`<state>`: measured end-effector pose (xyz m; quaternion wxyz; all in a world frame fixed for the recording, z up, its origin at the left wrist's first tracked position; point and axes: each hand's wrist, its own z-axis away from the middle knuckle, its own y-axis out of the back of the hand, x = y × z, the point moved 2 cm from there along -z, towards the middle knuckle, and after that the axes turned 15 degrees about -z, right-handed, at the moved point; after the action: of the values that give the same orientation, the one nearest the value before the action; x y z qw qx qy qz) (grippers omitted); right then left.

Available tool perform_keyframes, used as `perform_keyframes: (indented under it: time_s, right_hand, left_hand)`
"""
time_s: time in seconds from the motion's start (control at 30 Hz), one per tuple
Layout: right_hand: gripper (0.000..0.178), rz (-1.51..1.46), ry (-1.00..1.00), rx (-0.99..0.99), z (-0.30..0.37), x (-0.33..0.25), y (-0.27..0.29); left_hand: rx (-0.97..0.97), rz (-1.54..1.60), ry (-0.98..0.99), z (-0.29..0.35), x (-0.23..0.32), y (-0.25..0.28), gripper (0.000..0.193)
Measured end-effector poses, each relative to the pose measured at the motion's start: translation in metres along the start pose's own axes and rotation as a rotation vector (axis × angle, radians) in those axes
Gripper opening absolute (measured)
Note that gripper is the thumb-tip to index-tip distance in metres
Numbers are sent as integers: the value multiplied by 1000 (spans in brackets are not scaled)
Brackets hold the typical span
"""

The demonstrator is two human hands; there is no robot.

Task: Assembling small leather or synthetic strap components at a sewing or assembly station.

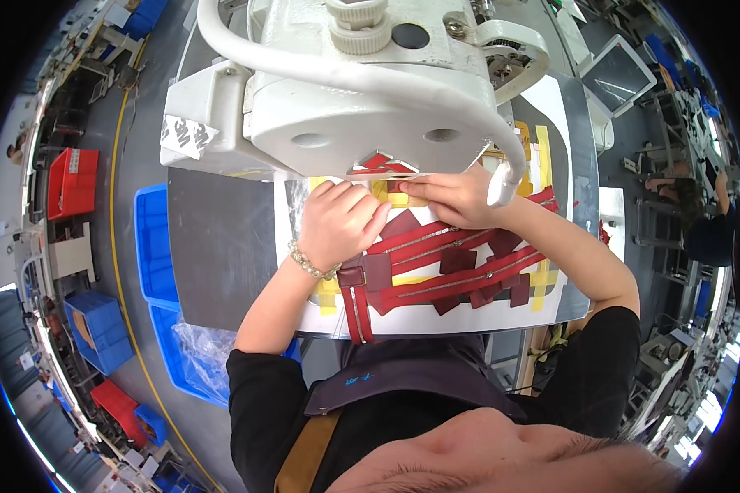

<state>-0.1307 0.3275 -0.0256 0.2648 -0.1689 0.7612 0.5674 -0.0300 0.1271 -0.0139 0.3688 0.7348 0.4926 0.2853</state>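
Under the head of a white sewing machine [362,107], both my hands rest close together at the work. My left hand [345,215] is closed, its fingers curled down; whatever they hold is hidden. My right hand [456,197] has its fingers pressed together, the tips on a small dark red leather piece [396,187] beside yellow tape. Red zipper strips [460,278] with metal teeth lie fanned out below my hands, dark red leather patches [458,261] along them. One zipper end [358,312] hangs toward the table's front edge.
A white cable [370,76] loops across the machine head down near my right hand. White sheet with yellow tape [543,156] covers part of the dark table [222,255]. Blue bins [154,238] stand left of the table, one holding clear plastic [205,353]. A screen [618,76] stands far right.
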Motion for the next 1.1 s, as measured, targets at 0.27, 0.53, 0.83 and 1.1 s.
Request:
perform_keyframes:
  time_s: [0.27, 0.53, 0.83, 1.1]
  right_hand:
    - [34, 3, 19, 183, 7, 8, -2]
    - [31, -40, 0, 217, 10, 13, -4]
    - [45, -12, 48, 54, 5, 6, -1]
    - [41, -37, 148, 57, -10, 25, -16]
  left_hand:
    - [-144, -73, 112, -9, 13, -3, 20]
    - [-304, -156, 84, -18, 17, -27, 11]
    - [-258, -31, 20, -10, 7, -24, 12]
    - [-348, 81, 151, -7, -8, 5, 11]
